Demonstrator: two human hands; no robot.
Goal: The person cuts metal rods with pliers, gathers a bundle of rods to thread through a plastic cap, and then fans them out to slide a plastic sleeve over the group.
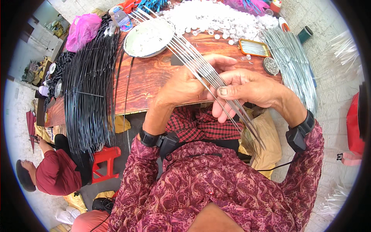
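**A bunch of rods in hand, big heaps lying around**

We see a bunch of thin rods [211, 76] held up in the air, mostly to the right of the bowl [141, 54] and nearer to us. Their far ends cross in front of the bowl's rim.

The left hand [189, 83] is curled around the bunch, and some of its fingers are hidden behind it. The right hand [247, 87] pinches the same bunch, with its thumb on top and its fingers underneath. So both hands have hold of the rods. We think the grip is light, because some right fingers are loose and spread.

How far along is it? We think this bunch is only part done. It is picked up, but it isn't tidy: the rods fan out and the ends don't line up. We can't count them well, and we can't see any cap on them.

There is plenty more lying about. Left of the bowl is a big heap of black wires [89, 92]. Far to the right of the bowl is a big heap of silver wires [291, 62]. Just right of the bowl and farther back, lots of white bits [220, 19] are piled up. We can't tell which heaps are finished and which are not.
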